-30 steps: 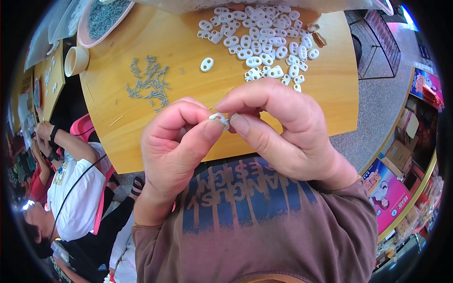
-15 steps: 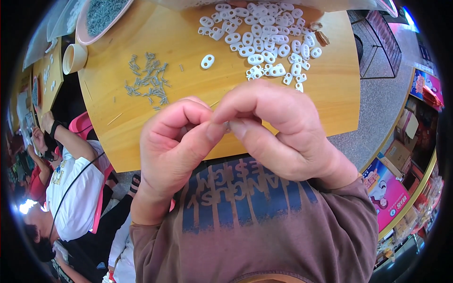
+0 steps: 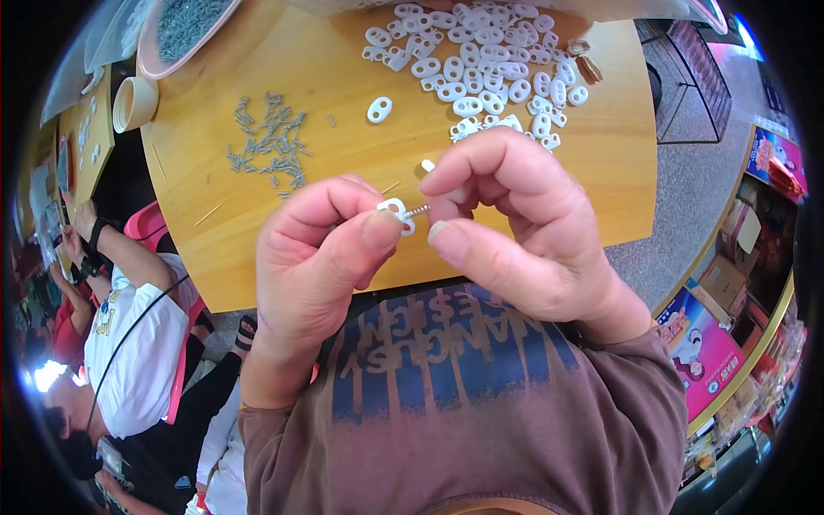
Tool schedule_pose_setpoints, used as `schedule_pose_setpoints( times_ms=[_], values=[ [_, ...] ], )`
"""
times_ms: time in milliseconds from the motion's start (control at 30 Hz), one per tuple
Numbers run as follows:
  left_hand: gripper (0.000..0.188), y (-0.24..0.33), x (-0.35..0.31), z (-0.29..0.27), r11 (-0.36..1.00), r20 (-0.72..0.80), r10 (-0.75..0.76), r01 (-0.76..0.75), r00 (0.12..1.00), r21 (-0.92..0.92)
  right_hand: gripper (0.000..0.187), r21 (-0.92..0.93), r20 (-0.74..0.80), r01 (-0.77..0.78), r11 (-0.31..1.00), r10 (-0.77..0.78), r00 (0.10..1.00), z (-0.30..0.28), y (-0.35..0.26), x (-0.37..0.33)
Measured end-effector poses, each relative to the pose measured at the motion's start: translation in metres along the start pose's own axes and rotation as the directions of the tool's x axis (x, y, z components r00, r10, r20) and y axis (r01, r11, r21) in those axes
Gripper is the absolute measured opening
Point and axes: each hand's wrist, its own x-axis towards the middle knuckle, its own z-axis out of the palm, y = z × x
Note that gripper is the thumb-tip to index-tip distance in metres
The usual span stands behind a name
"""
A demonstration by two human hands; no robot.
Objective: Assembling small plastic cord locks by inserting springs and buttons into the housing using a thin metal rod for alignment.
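Note:
My left hand [image 3: 322, 249] pinches a small white plastic cord-lock piece [image 3: 393, 207] between thumb and forefinger. A thin metal spring [image 3: 417, 211] sticks out of it to the right. Just beyond the spring's free end is my right hand [image 3: 515, 223], its thumb and forefinger apart. A second white piece [image 3: 427, 165] shows at the right fingertips and seems tucked under the curled fingers, which hide most of it. Ahead on the table lie a loose pile of small springs [image 3: 273, 142], a single white two-hole oval piece [image 3: 379, 110] and a large heap of white two-hole pieces [image 3: 489, 56].
A pink bowl [image 3: 227, 10] full of springs stands at the far left of the wooden table [image 3: 343, 154], beside a roll of tape [image 3: 136, 105]. Thin sticks [image 3: 209, 214] lie near the left edge. A person in a white shirt [image 3: 142, 343] sits at left.
My hands were pressed fingertip to fingertip and have come apart. The white piece and spring now show in my left hand, and my right forefinger has lifted away from the thumb.

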Motion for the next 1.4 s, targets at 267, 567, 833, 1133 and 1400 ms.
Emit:
schedule_pose_setpoints(
  times_ms=[267, 567, 833, 1133, 1400],
  values=[
    [0.011, 0.001, -0.001, -0.001, 0.998, 0.034, 0.028, -0.029, 0.999, 0.048, 0.013, -0.121, 0.008, 0.043, 0.992, -0.043, 0.999, -0.001, -0.002, 0.002],
    [0.009, -0.002, -0.002, 0.000, 0.992, 0.022, 0.014, -0.016, 1.000, 0.122, 0.008, -0.314, -0.027, 0.144, 0.938, -0.161, 0.987, 0.004, 0.006, 0.005],
    [0.008, -0.007, -0.003, -0.002, 0.973, -0.022, 0.121, -0.114, 0.992, 0.203, 0.010, -0.345, 0.002, 0.110, 0.932, -0.117, 0.993, 0.005, 0.008, 0.010],
    [0.008, -0.004, -0.002, -0.002, 0.992, -0.044, 0.062, -0.057, 0.997, 0.109, 0.011, -0.146, -0.039, -0.019, 0.989, 0.013, 0.999, 0.007, 0.004, 0.007],
    [0.008, -0.008, -0.003, -0.005, 0.995, -0.023, 0.066, -0.065, 0.998, 0.070, 0.009, -0.110, -0.068, -0.037, 0.993, 0.030, 0.997, 0.012, 0.004, 0.007]
  ],
)
